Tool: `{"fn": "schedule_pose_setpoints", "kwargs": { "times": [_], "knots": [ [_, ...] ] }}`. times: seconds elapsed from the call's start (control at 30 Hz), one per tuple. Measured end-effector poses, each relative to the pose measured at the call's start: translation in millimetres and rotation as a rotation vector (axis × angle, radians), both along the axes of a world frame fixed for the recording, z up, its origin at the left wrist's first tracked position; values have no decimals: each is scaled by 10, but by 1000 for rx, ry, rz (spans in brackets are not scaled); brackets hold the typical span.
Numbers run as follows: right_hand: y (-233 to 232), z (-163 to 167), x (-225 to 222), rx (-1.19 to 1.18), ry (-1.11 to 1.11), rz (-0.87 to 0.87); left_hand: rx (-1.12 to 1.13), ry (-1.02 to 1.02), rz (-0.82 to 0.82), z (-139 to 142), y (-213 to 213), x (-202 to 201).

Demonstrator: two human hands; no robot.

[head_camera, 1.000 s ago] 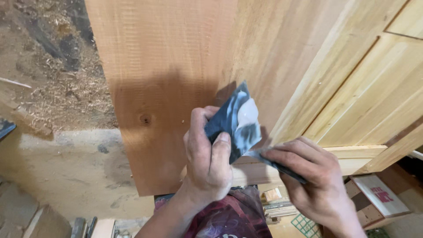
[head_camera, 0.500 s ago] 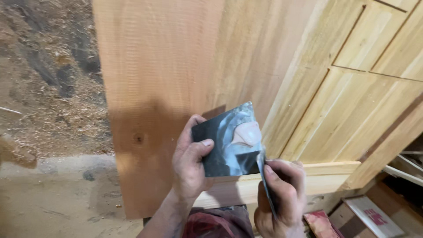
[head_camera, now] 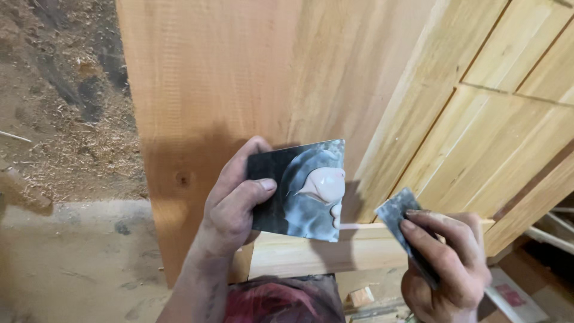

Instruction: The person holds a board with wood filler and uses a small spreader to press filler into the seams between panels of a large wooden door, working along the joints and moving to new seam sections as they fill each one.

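Two hands busy: left hand (head_camera: pixel 236 206) gripping a dark square plate (head_camera: pixel 299 191) carrying a pale putty blob (head_camera: pixel 326 184) — right hand (head_camera: pixel 445 269) pinching a small scraper blade (head_camera: pixel 396 210), blade tip up-left toward the plate. Just apart, putty left of the blade, both before a wooden door panel (head_camera: pixel 251 78), sawdust floor (head_camera: pixel 54 119) beyond.

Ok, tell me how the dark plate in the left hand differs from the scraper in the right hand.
The dark plate is a broad square; the scraper is a much smaller, narrow blade. The plate carries a blob of pale putty; the scraper's visible face looks bare. The left hand pinches the plate by its edge; the right hand wraps the scraper. Both are thin, flat and dark grey.
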State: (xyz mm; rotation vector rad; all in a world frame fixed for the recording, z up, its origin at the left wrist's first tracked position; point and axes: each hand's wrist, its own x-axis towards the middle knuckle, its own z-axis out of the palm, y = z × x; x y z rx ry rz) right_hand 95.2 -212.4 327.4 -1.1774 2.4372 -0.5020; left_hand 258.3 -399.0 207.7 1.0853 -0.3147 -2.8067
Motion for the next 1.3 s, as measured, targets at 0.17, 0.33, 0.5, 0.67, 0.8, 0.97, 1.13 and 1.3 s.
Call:
{"fn": "schedule_pose_setpoints", "kwargs": {
  "times": [0.17,0.33,0.5,0.67,0.8,0.97,1.13,1.3],
  "knots": [
    [-68,114,-120,74,26,212,-267,-114,-319,155,-70,-83],
    [-159,52,-101,86,31,253,-538,-145,-497,365,-141,-228],
    [-112,15,-84,143,-95,258,-646,-151,-423,474,-100,-263],
    [-55,-23,-89,178,-336,244,-391,-189,-425,407,-46,-235],
    [-97,-56,-21,224,-440,155,-424,-209,-373,314,-46,-216],
    [-142,-16,193,330,-570,-200,-667,-236,-314,97,-100,-127],
    [-159,-201,672,338,-402,-22,-758,-49,-163,-180,-256,105],
    [-203,-403,1196,442,-206,117,-725,70,-102,-340,-393,274]
  ]
}}
